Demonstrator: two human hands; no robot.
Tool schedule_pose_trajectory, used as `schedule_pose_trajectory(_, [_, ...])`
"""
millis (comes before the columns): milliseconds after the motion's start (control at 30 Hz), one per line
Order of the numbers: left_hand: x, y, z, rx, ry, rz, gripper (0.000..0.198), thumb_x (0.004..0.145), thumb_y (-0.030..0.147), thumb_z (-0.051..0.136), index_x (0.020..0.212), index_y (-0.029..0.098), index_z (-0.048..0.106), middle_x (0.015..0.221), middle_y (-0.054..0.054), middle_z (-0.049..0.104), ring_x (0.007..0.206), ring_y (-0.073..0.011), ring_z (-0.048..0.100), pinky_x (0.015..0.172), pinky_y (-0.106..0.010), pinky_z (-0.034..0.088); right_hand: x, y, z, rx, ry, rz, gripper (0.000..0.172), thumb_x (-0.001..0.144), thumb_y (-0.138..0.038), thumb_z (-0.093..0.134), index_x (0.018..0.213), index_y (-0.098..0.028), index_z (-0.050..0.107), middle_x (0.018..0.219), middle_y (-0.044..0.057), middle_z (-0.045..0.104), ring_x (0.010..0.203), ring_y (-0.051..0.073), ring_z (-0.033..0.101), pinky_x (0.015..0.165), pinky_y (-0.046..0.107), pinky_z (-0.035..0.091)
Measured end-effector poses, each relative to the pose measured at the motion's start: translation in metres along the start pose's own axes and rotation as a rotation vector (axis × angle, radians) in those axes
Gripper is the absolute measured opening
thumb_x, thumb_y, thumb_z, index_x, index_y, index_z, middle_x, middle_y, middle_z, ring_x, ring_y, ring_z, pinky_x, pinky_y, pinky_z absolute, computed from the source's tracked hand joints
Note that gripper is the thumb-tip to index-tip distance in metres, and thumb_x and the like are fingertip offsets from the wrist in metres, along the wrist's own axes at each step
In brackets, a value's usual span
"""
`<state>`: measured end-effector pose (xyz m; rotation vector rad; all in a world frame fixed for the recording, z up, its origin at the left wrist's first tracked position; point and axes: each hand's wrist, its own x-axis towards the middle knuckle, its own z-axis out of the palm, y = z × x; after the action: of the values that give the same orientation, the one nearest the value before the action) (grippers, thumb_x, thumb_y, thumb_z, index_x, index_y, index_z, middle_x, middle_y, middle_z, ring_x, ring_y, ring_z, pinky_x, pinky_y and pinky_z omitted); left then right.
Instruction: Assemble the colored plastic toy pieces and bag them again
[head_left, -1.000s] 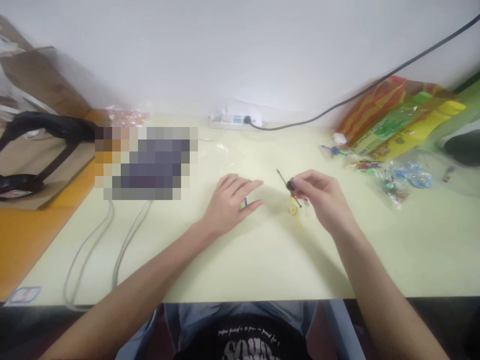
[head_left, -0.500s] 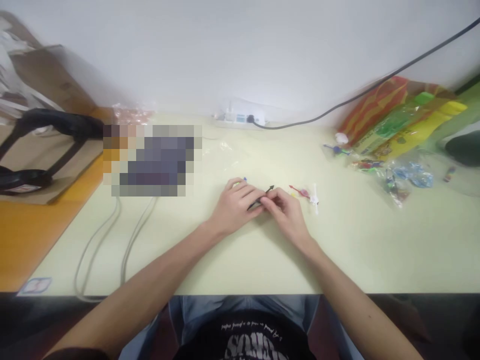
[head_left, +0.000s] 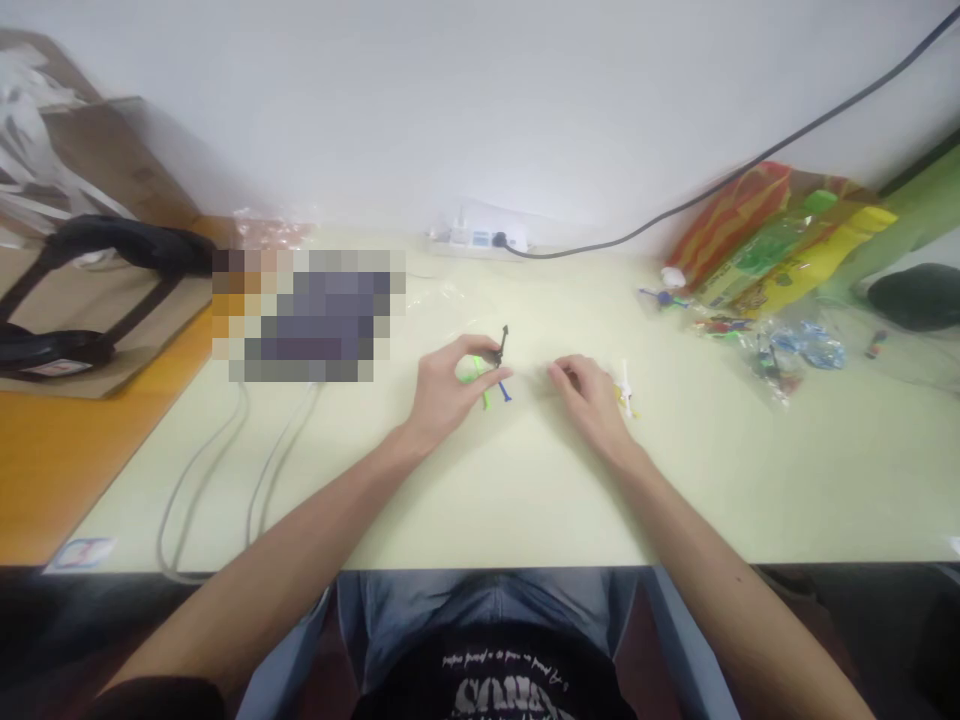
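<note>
Over the pale tabletop (head_left: 525,500), your left hand (head_left: 442,385) pinches a small black piece (head_left: 503,345) between thumb and fingers, its arrow-like end pointing up and away from you. Just below that pinch show a green piece (head_left: 484,396) and a blue piece (head_left: 505,391). Your right hand (head_left: 591,395) is near but apart from the black piece, its fingers curled in close to the thumb; you cannot tell from this blurry view whether they hold anything. Just beyond its outer side is a white piece (head_left: 627,388).
</note>
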<state>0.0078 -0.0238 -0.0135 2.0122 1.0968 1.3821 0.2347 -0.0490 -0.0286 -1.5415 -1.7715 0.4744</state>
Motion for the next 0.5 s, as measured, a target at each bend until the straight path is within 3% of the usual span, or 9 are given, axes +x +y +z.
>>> schedule_pose_trajectory(133, [-0.001, 0.001, 0.003, 0.002, -0.021, 0.072, 0.029, 0.085, 0.04, 0.079, 0.103, 0.019, 0.07, 0.099, -0.005, 0.076, 0.09, -0.0178, 0.073, 0.087, -0.032, 0.057, 0.005, -0.003, -0.005, -0.024, 0.058, -0.071, 0.033, 0.101, -0.043, 0.043, 0.083, -0.022, 0.061, 0.085, 0.006, 0.066, 0.086, 0.022, 0.057, 0.083, 0.037, 0.043])
schedule_pose_trajectory(200, [-0.002, 0.0, 0.004, 0.011, -0.04, 0.106, 0.029, 0.086, 0.041, 0.078, 0.104, 0.019, 0.07, 0.099, -0.005, 0.076, 0.089, -0.0176, 0.073, 0.085, -0.031, 0.057, -0.01, -0.015, -0.006, -0.027, 0.099, -0.166, 0.032, 0.101, -0.039, 0.043, 0.079, -0.023, 0.058, 0.078, 0.005, 0.062, 0.08, 0.022, 0.055, 0.08, 0.038, 0.044])
schedule_pose_trajectory(267, [-0.002, 0.0, 0.004, 0.026, -0.066, 0.136, 0.028, 0.087, 0.039, 0.077, 0.106, 0.02, 0.069, 0.097, -0.005, 0.076, 0.088, -0.0167, 0.073, 0.084, -0.029, 0.057, -0.047, -0.033, 0.0, 0.033, 0.058, -0.294, 0.03, 0.1, -0.036, 0.046, 0.076, -0.024, 0.058, 0.073, 0.005, 0.059, 0.072, 0.021, 0.053, 0.074, 0.039, 0.045])
schedule_pose_trajectory(333, [-0.002, 0.0, 0.003, 0.044, -0.082, 0.164, 0.026, 0.089, 0.036, 0.076, 0.107, 0.02, 0.068, 0.094, -0.004, 0.076, 0.086, -0.0159, 0.072, 0.083, -0.028, 0.056, -0.102, -0.053, 0.017, 0.195, -0.215, -0.506, 0.031, 0.099, -0.038, 0.048, 0.073, -0.027, 0.061, 0.069, 0.004, 0.061, 0.062, 0.019, 0.052, 0.062, 0.037, 0.046])
schedule_pose_trajectory(367, [-0.002, 0.0, 0.002, 0.051, -0.083, 0.176, 0.025, 0.089, 0.035, 0.075, 0.107, 0.02, 0.068, 0.093, -0.003, 0.075, 0.086, -0.0157, 0.072, 0.083, -0.028, 0.056, -0.133, -0.061, 0.03, 0.225, -0.289, -0.563, 0.034, 0.098, -0.042, 0.049, 0.068, -0.03, 0.06, 0.064, 0.0, 0.06, 0.056, 0.018, 0.051, 0.056, 0.034, 0.045])
schedule_pose_trajectory(433, [-0.002, 0.0, 0.001, 0.06, -0.07, 0.192, 0.024, 0.089, 0.035, 0.075, 0.107, 0.021, 0.067, 0.093, -0.003, 0.075, 0.086, -0.0157, 0.072, 0.083, -0.028, 0.056, -0.187, -0.071, 0.061, 0.251, -0.383, -0.635, 0.037, 0.093, -0.047, 0.056, 0.059, -0.032, 0.057, 0.054, -0.006, 0.058, 0.046, 0.015, 0.048, 0.046, 0.028, 0.042])
schedule_pose_trajectory(500, [-0.002, 0.0, 0.001, 0.065, -0.064, 0.202, 0.024, 0.089, 0.035, 0.075, 0.108, 0.021, 0.067, 0.094, -0.003, 0.075, 0.086, -0.0157, 0.072, 0.083, -0.028, 0.056, -0.221, -0.066, 0.092, 0.231, -0.508, -0.617, 0.042, 0.095, -0.038, 0.051, 0.055, -0.027, 0.054, 0.047, -0.006, 0.055, 0.041, 0.012, 0.047, 0.044, 0.024, 0.043])
